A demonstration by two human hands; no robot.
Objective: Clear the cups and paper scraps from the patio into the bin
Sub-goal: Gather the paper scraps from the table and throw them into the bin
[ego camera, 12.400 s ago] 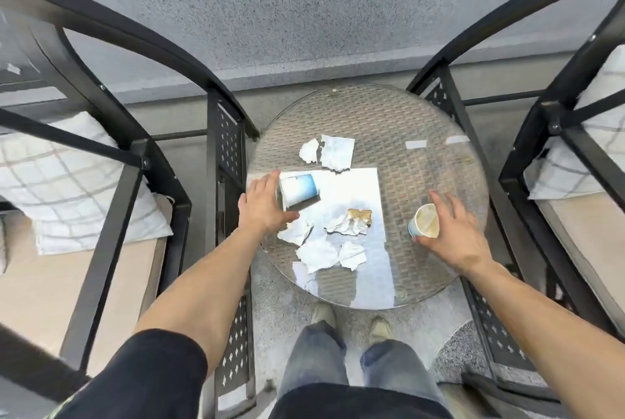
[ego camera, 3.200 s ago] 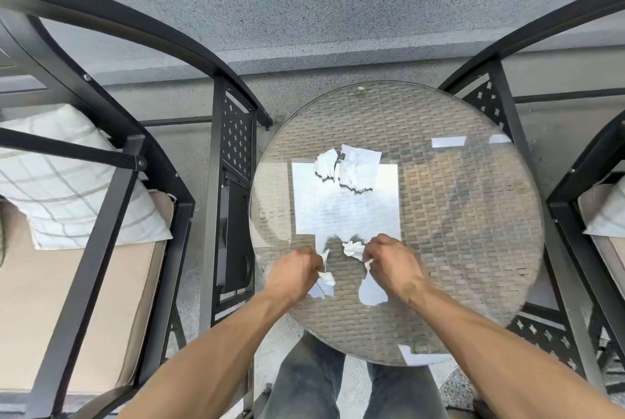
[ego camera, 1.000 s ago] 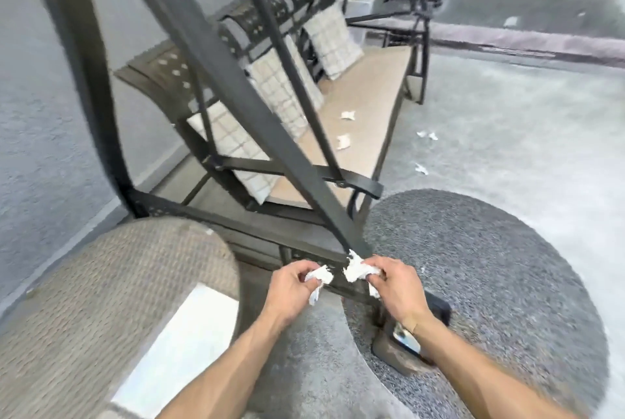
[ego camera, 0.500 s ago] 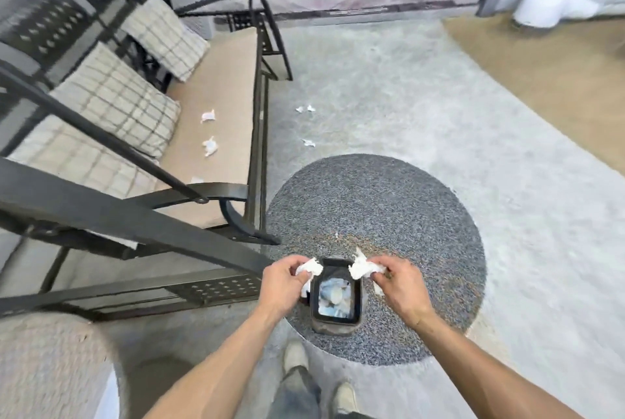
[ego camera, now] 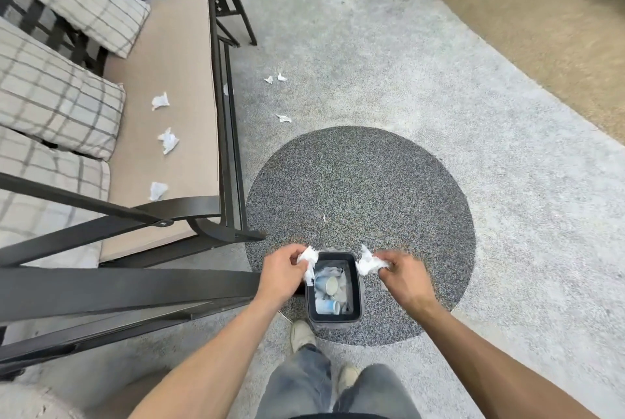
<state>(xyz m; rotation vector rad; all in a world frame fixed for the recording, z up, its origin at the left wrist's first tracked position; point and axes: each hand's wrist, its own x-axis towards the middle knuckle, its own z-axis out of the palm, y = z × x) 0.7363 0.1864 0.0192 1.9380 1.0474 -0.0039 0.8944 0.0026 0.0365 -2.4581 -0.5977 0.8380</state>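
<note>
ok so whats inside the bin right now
Inside the bin lie two paper cups on their sides, over crumpled white paper. Whatever sits beneath them is covered.

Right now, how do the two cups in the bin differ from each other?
The upper cup lies with its open mouth turned up toward the camera, its pale inside showing; the lower cup lies on its side, its mouth facing right, its blue wall showing. The upper cup sits nearer the left hand; the lower cup sits nearer the bin rim by the shoes. Both are blue paper cups lying among white scraps.
</note>
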